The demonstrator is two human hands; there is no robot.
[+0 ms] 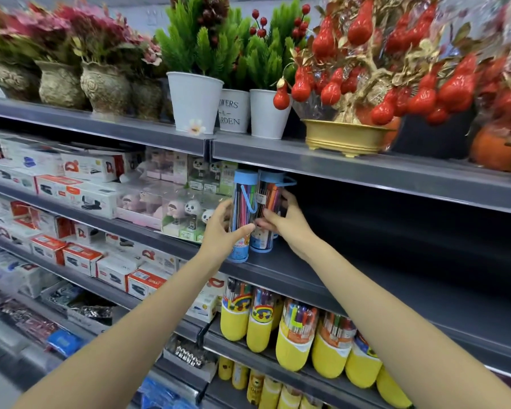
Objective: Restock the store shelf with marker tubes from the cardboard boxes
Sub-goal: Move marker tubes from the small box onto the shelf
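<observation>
Two marker tubes gripped, one per hand, at the shelf lip; you could tip them off.

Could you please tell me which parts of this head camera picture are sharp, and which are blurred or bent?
Head view: sharp on both hands, left hand and right hand, and the blue-capped marker tubes; left-edge stapler boxes blur; shelf edges bow from wide-angle distortion; the recess right of the tubes is in deep shadow.
</observation>
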